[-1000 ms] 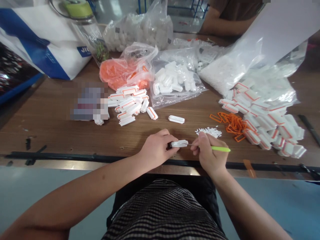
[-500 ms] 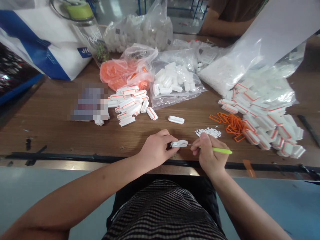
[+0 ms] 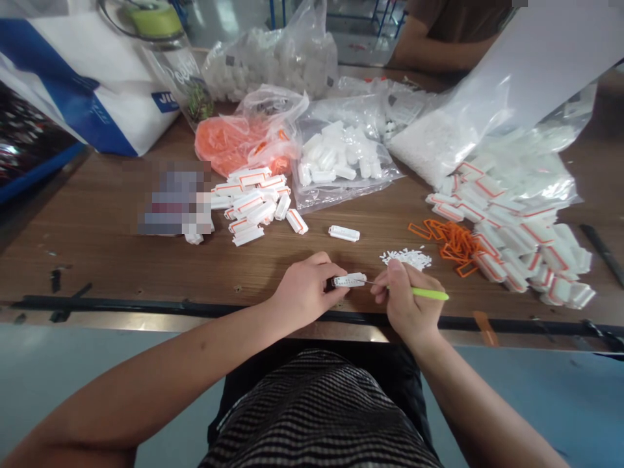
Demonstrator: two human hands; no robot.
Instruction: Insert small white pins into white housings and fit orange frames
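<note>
Centrally, a small white connector housing [image 3: 353, 279] is pinched in the left hand [image 3: 303, 290] near the front edge of the brown surface [image 3: 121, 273], while the right hand [image 3: 413, 300] grips a green-handled needle tool [image 3: 429, 294], its thin tip at the housing, with tiny white pegs [image 3: 412, 258] just beyond.

A brown wood-grain table [image 3: 131, 270] stands on pale, shiny floor [image 3: 73, 383], blue bars [image 3: 272, 13] beyond.

Green-handled pick [image 3: 429, 294] at white housing [image 3: 349, 280]
</note>
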